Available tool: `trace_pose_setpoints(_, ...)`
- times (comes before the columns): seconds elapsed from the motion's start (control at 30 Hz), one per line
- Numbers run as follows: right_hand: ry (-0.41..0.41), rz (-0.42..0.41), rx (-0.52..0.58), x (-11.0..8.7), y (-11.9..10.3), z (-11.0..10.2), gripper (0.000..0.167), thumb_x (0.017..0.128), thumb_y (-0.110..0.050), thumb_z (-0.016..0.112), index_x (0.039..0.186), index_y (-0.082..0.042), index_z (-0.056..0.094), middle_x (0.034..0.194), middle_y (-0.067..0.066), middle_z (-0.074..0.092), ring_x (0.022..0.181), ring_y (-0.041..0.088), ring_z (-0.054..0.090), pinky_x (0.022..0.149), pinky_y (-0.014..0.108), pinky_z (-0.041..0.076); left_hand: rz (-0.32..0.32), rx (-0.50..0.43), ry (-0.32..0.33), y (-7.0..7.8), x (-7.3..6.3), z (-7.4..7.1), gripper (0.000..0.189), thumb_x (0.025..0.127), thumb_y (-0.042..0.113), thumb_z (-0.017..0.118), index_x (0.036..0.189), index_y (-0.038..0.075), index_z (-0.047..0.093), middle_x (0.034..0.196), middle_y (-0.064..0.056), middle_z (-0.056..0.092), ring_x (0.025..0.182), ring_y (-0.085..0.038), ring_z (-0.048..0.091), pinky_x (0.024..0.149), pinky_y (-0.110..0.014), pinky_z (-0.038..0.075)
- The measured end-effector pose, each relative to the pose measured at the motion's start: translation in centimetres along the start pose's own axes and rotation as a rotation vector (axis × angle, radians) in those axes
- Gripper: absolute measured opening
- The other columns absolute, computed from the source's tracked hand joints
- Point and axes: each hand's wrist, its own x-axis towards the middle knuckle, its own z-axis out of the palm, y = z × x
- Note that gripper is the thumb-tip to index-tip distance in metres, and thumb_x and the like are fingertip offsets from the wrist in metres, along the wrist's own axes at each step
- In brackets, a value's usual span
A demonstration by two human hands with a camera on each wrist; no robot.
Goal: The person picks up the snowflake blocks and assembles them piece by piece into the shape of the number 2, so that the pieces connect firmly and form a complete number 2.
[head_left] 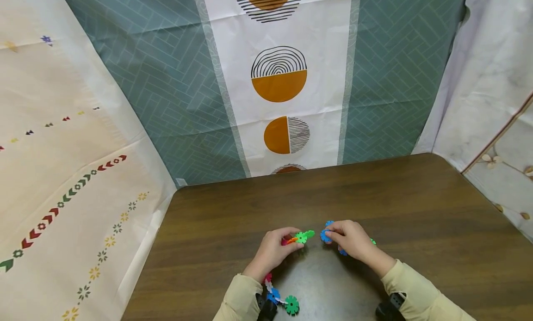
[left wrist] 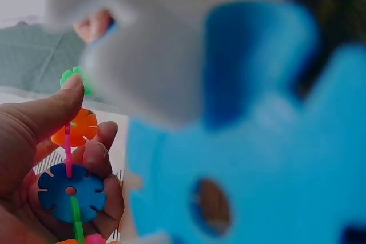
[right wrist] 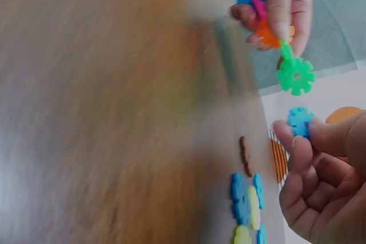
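Note:
My left hand [head_left: 272, 247] holds a chain of interlocking plastic flower discs by its upper end. A green disc [right wrist: 296, 77] sticks out past the fingertips, ahead of an orange disc [left wrist: 84, 127] and a dark blue disc [left wrist: 54, 195]. Below the left wrist the chain trails down to the table, ending in a green disc [head_left: 292, 305]. Thumb and fingers of my right hand [head_left: 354, 240] pinch a single blue disc [right wrist: 298, 119]. A short gap separates this blue disc from the chain's green end. Blurred blue and white discs fill much of the left wrist view.
Beside and beyond my right hand, several loose discs lie on the brown table [head_left: 216, 219], among them a blue one [right wrist: 240, 198], a yellow one [right wrist: 255, 207] and a brown one [right wrist: 245, 155]. Patterned cloths [head_left: 166, 80] hang behind and at both sides of the table.

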Motion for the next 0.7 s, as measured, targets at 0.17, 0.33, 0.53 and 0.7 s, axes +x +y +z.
trace_pose_setpoints(0.17,-0.011,0.082,0.21,0.7,-0.2,0.0,0.016,0.096,-0.019,0.063,0.104,-0.005,0.063,0.074,0.006,0.069,0.052,0.017,0.052,0.046,0.028,0.042,0.025,-0.019,-0.004,0.2,0.1,0.1,0.032,0.083,0.031,0.079,0.112,0.022,0.072,0.097,0.01,0.068,0.079,-0.005,0.056,0.069,-0.022,0.05)
trace_pose_setpoints(0.33,-0.051,0.095,0.279,0.9,-0.3,0.3,0.016,0.095,-0.016,0.064,0.103,-0.002,0.062,0.076,0.01,0.071,0.052,0.015,0.051,0.047,0.026,0.042,0.042,-0.036,-0.022,0.3,0.2,0.2,0.029,0.082,0.028,0.08,0.11,0.021,0.073,0.092,0.012,0.068,0.074,-0.004,0.054,0.065,-0.022,0.048)
trace_pose_setpoints(0.53,-0.079,0.084,0.313,0.9,-0.5,0.6,0.015,0.097,-0.015,0.062,0.101,0.0,0.063,0.071,0.013,0.069,0.053,0.015,0.053,0.05,0.028,0.046,0.084,0.03,-0.021,0.3,0.3,0.5,0.026,0.083,0.024,0.079,0.108,0.021,0.074,0.098,0.012,0.07,0.084,-0.002,0.059,0.078,-0.024,0.051)
trace_pose_setpoints(0.7,-0.088,0.11,0.39,0.8,-0.3,1.1,0.015,0.097,-0.011,0.06,0.102,0.003,0.061,0.072,0.014,0.068,0.056,0.018,0.058,0.053,0.029,0.048,0.118,0.06,-0.019,0.4,0.3,0.7,0.023,0.084,0.022,0.077,0.107,0.02,0.075,0.096,0.011,0.071,0.084,-0.002,0.061,0.08,-0.025,0.051)
